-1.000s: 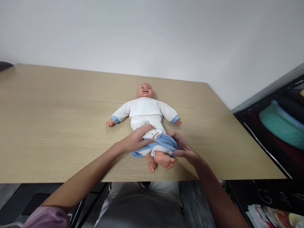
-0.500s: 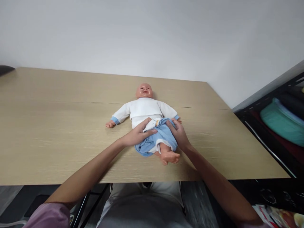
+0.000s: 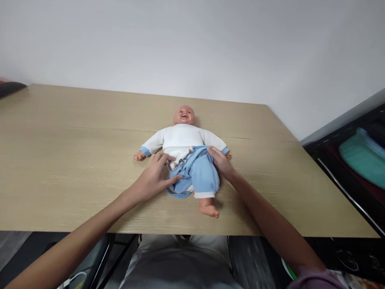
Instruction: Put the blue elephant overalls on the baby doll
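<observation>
One left hand (image 3: 152, 176) spread wide, thumb and fingertips on bunched blue trousers (image 3: 197, 172); right hand (image 3: 222, 163) at waistband (image 3: 199, 149), grip unclear. Doll (image 3: 184, 136) on worktop (image 3: 90, 180), between and beyond hands. Calls for smoothing bunched side without twisting.

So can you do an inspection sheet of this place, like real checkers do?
Surface: wood-coloured table, thin seam across it.
Things: doll on its back; blue trousers around one leg, bunched on the picture's left; one bare foot shows.
Clutter: dark object, far left corner; can't tell what.
Hands: left hand at the bunched cloth, thumb and fingers apart; right hand at the trousers' upper edge.
Cables: white cable, lower left.
Surroundings: pale wall behind; teal item, right.
</observation>
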Available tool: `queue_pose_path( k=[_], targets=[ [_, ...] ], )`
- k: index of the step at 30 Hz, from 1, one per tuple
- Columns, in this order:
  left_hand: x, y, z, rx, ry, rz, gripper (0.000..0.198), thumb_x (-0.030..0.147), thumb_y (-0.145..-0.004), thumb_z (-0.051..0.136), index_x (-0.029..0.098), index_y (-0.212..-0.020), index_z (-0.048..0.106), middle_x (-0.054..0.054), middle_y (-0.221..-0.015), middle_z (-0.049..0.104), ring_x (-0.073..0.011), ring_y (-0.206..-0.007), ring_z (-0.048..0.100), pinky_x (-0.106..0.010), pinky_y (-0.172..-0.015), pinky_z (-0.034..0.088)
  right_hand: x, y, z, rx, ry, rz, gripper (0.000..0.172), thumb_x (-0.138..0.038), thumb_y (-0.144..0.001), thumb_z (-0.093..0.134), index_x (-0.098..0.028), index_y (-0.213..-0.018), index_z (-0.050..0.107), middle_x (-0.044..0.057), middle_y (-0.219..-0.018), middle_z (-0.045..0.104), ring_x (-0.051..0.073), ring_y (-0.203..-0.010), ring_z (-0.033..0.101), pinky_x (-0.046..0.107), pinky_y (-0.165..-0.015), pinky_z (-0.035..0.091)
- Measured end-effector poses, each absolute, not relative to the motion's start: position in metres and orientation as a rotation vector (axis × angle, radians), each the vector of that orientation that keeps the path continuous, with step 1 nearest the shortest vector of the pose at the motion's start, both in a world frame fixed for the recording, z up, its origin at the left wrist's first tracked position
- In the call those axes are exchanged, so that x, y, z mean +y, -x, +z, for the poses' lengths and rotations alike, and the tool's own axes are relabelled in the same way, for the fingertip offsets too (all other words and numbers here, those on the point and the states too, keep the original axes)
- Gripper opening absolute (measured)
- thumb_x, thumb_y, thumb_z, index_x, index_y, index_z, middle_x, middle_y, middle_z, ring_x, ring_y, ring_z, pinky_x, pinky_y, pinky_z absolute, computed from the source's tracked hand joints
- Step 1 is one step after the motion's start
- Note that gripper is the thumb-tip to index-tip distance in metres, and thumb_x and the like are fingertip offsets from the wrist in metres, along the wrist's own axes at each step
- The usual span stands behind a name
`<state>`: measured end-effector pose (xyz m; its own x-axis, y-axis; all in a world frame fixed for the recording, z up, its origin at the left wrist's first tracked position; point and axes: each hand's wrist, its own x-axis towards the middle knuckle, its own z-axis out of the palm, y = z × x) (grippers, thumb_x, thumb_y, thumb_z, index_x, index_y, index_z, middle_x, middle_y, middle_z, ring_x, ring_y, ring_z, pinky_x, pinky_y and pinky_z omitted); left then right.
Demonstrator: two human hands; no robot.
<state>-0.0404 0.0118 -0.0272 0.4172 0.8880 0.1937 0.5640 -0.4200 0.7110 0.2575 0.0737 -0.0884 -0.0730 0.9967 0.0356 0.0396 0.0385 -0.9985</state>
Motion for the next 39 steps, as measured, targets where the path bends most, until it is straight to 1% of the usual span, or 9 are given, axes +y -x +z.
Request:
queue_pose_path(
  k=[5,9,14,19,23,27,31,34,39],
  targets=[
    [0.013,0.050,-0.037,1.188,-2.131,0.797,0.031,0.032,-0.100,0.059,0.022,-0.130,0.058,-0.015,-0.141,0.057,-0.0349,-0.140,0.053,-0.053,-0.121,0.043,0.063,-0.263,-0.075,-1.560,1.068,1.147,0.041,-0.062,-0.092,0.083,-0.026,-0.108,0.073,0.002,-0.103,0.068,0.023,-0.103,0.062,0.031,-0.097,0.050],
    [0.031,0.045,-0.044,1.255,-2.057,0.838,0.022,0.026,-0.099,0.048,0.023,-0.120,0.047,-0.009,-0.115,0.064,-0.0295,-0.109,0.064,-0.045,-0.098,0.049,0.066,-0.260,-0.080,-1.533,1.061,1.086,0.038,-0.063,-0.098,0.077,-0.026,-0.104,0.066,-0.001,-0.095,0.062,0.020,-0.092,0.058,0.029,-0.086,0.049],
    [0.064,0.036,-0.051,1.337,-1.959,0.885,0.023,0.029,-0.097,0.047,0.024,-0.119,0.042,0.001,-0.092,0.056,-0.0238,-0.083,0.058,-0.038,-0.084,0.045,0.076,-0.255,-0.093,-1.379,1.095,1.210,0.047,-0.070,-0.093,0.078,-0.026,-0.104,0.065,-0.002,-0.094,0.064,0.019,-0.089,0.059,0.028,-0.084,0.050],
    [0.081,0.035,-0.054,1.176,-1.856,0.933,0.022,0.037,-0.097,0.055,0.023,-0.114,0.053,-0.001,-0.098,0.060,-0.0230,-0.091,0.061,-0.037,-0.088,0.047,0.072,-0.257,-0.087,-1.391,1.099,1.243,0.048,-0.071,-0.090,0.080,-0.024,-0.101,0.073,0.001,-0.103,0.072,0.023,-0.102,0.064,0.032,-0.096,0.052],
    [0.066,0.047,-0.057,1.068,-1.739,0.883,0.035,0.048,-0.099,0.069,0.024,-0.122,0.061,-0.004,-0.114,0.066,-0.0269,-0.110,0.065,-0.040,-0.099,0.051,0.059,-0.259,-0.075,-1.489,1.110,1.328,0.041,-0.061,-0.091,0.083,-0.023,-0.106,0.077,0.002,-0.104,0.073,0.023,-0.097,0.065,0.033,-0.091,0.053],
    [0.041,0.060,-0.063,1.012,-1.702,0.824,0.050,0.051,-0.093,0.083,0.026,-0.129,0.057,-0.007,-0.130,0.059,-0.0280,-0.119,0.064,-0.041,-0.099,0.057,0.056,-0.257,-0.072,-1.516,1.086,1.142,0.033,-0.055,-0.092,0.083,-0.026,-0.102,0.070,-0.001,-0.094,0.065,0.021,-0.089,0.059,0.030,-0.085,0.051],
    [0.028,0.058,-0.067,0.954,-1.698,0.882,0.031,0.047,-0.103,0.072,0.026,-0.119,0.055,-0.008,-0.131,0.054,-0.0258,-0.125,0.058,-0.041,-0.105,0.054,0.064,-0.255,-0.080,-1.422,1.077,1.020,0.033,-0.057,-0.097,0.074,-0.028,-0.106,0.062,-0.001,-0.095,0.061,0.021,-0.089,0.058,0.031,-0.084,0.050],
    [0.031,0.051,-0.069,1.029,-1.770,0.950,0.016,0.039,-0.110,0.056,0.025,-0.112,0.048,-0.005,-0.114,0.056,-0.0224,-0.109,0.057,-0.038,-0.098,0.052,0.069,-0.253,-0.089,-1.395,1.153,0.960,0.033,-0.056,-0.098,0.071,-0.027,-0.109,0.060,0.000,-0.099,0.061,0.022,-0.094,0.058,0.033,-0.089,0.049],
    [0.064,0.046,-0.075,1.202,-1.802,1.169,0.013,0.025,-0.102,0.050,0.026,-0.097,0.038,0.001,-0.094,0.044,-0.0184,-0.087,0.046,-0.033,-0.086,0.046,0.073,-0.249,-0.101,-1.411,1.191,0.997,0.039,-0.062,-0.094,0.070,-0.027,-0.106,0.059,0.001,-0.096,0.060,0.023,-0.092,0.056,0.034,-0.086,0.049]
  ],
)
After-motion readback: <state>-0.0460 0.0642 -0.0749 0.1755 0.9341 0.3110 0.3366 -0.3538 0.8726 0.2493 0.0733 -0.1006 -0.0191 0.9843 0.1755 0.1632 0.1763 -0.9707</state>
